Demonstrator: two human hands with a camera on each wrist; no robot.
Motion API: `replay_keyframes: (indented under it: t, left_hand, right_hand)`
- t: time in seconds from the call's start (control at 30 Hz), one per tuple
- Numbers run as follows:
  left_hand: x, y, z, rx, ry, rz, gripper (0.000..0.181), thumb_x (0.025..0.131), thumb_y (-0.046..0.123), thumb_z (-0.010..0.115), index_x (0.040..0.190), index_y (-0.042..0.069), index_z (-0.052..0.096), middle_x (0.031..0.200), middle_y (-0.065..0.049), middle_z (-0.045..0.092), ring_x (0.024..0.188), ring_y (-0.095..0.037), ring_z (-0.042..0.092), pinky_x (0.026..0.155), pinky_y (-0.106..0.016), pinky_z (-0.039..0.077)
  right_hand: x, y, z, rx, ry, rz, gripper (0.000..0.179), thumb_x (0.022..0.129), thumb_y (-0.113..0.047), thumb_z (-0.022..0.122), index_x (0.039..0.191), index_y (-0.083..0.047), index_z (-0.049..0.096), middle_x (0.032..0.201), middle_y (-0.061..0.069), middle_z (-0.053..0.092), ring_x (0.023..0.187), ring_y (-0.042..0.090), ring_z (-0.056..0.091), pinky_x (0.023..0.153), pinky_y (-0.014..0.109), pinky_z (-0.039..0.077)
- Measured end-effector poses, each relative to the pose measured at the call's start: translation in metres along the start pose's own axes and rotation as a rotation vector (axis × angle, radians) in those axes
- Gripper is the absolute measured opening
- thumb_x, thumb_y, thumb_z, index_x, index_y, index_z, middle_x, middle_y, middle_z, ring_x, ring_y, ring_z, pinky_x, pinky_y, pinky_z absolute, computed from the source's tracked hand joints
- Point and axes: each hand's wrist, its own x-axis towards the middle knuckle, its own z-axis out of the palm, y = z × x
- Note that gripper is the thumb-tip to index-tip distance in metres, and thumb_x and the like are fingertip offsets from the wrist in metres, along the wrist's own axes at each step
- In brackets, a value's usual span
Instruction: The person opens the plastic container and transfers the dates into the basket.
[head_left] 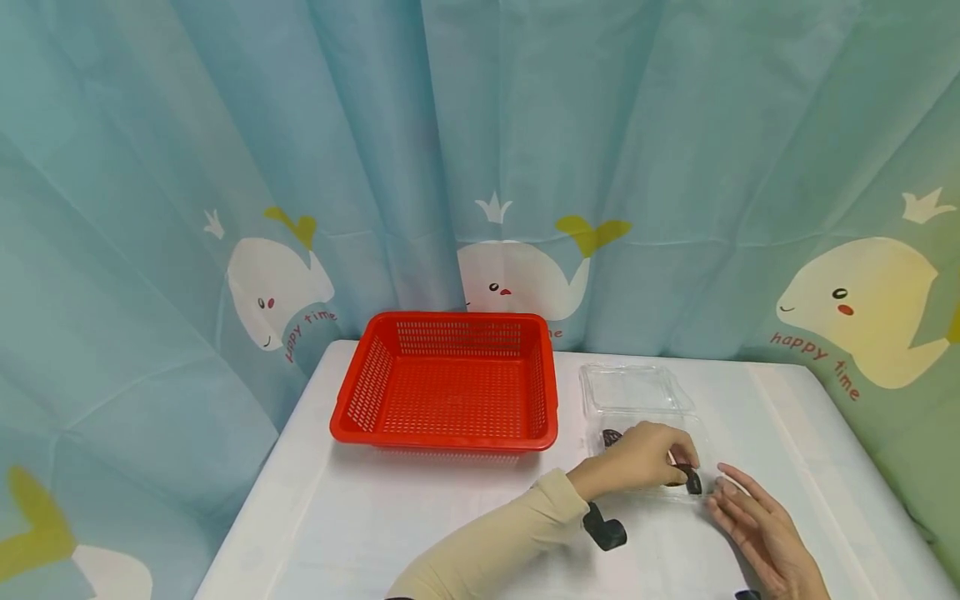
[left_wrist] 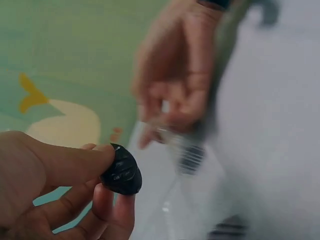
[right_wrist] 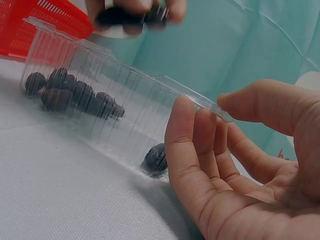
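My left hand point(head_left: 637, 457) reaches in over a clear hinged plastic box point(head_left: 633, 388), its lid lying open towards the back. Between thumb and fingers it pinches a small, glossy, black oval piece point(left_wrist: 121, 170) with a ridged surface. My right hand point(head_left: 767, 527) is at the box's near right corner, thumb on the rim and fingers against the outer wall, gripping the edge in the right wrist view. Inside that box, several dark rounded pieces point(right_wrist: 56, 99) cluster at one end. A single dark piece point(right_wrist: 155, 160) lies near my right fingers.
A red perforated basket point(head_left: 450, 398) stands left of the box, at the back of the white table point(head_left: 360, 525). Behind the table hangs a blue-green curtain point(head_left: 540, 108) printed with whales. A black wrist camera point(head_left: 604, 530) sits under my left forearm.
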Motion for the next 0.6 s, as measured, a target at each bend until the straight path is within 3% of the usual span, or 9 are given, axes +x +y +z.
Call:
replay_keyframes:
  t: [0.23, 0.5, 0.6]
  left_hand:
    - [-0.009, 0.006, -0.040, -0.181, -0.007, -0.031, 0.018, 0.091, 0.014, 0.080, 0.108, 0.019, 0.078, 0.096, 0.012, 0.075, 0.071, 0.014, 0.058, 0.068, -0.003, 0.044]
    - [-0.017, -0.010, -0.082, -0.403, 0.050, -0.074, 0.018, 0.092, 0.009, 0.079, 0.110, 0.011, 0.077, 0.097, 0.001, 0.076, 0.073, 0.007, 0.063, 0.069, -0.010, 0.053]
    - [-0.020, -0.019, -0.096, -0.546, 0.079, -0.125, 0.019, 0.091, 0.006, 0.078, 0.110, 0.007, 0.077, 0.096, -0.002, 0.075, 0.074, 0.002, 0.064, 0.069, -0.015, 0.058]
  right_hand:
    - [0.001, 0.000, 0.001, -0.012, 0.036, 0.002, 0.042, 0.111, -0.003, 0.042, 0.122, -0.026, 0.075, 0.109, -0.005, 0.069, 0.100, 0.010, 0.072, 0.093, 0.025, 0.060]
    - [0.000, 0.000, 0.003, -0.044, 0.096, 0.020, 0.039, 0.110, -0.005, 0.045, 0.119, -0.029, 0.075, 0.107, -0.006, 0.070, 0.098, 0.010, 0.072, 0.093, 0.024, 0.060]
    - [0.000, 0.000, 0.004, -0.037, 0.094, 0.019, 0.040, 0.110, -0.004, 0.045, 0.118, -0.028, 0.075, 0.107, -0.005, 0.070, 0.098, 0.011, 0.073, 0.093, 0.025, 0.060]
